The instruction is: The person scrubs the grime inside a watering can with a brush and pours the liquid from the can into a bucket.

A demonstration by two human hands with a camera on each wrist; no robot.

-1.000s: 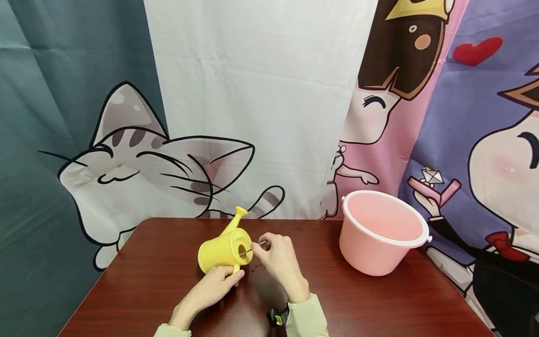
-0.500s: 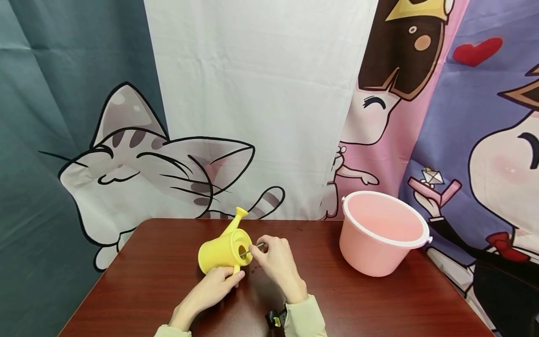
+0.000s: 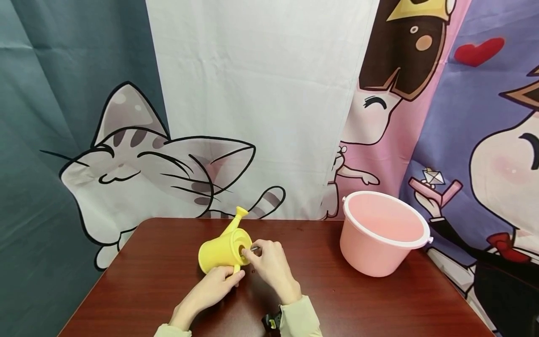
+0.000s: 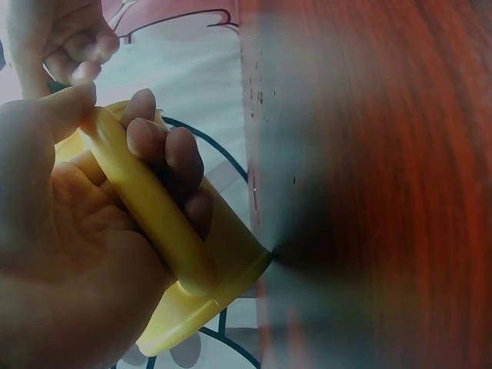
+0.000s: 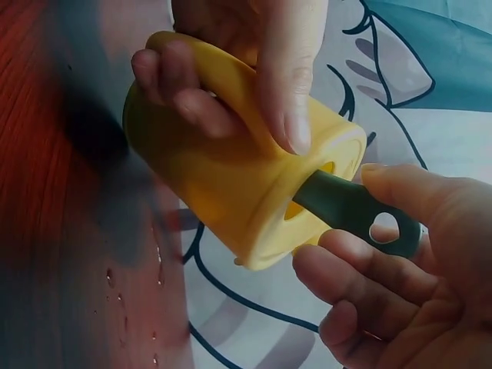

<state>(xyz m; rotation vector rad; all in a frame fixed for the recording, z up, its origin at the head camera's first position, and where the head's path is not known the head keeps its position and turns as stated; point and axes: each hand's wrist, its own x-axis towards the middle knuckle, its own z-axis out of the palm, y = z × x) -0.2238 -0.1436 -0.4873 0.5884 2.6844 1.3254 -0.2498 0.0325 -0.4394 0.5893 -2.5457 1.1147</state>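
Observation:
A yellow watering can (image 3: pixel 218 253) is tilted at the table's middle, its spout pointing up and away and its round opening facing right. My left hand (image 3: pixel 212 286) grips its handle (image 4: pixel 150 204), fingers curled round it. In the right wrist view, a dark green flat handle (image 5: pixel 350 207) with a hole near its end sticks out of the can's opening. My right hand (image 3: pixel 273 266) pinches that handle between thumb and fingers, close to the rim. Whatever is at the handle's other end is hidden inside the can.
A pink bucket (image 3: pixel 366 252) with a white rim stands at the right of the brown table (image 3: pixel 328 299). Water drops (image 5: pixel 110 277) lie on the tabletop near the can. A cartoon-printed curtain (image 3: pixel 261 93) hangs behind the table.
My right hand has moved left and slightly down toward the can, pushing the green handle deeper into the opening. My left hand and the can have hardly moved.

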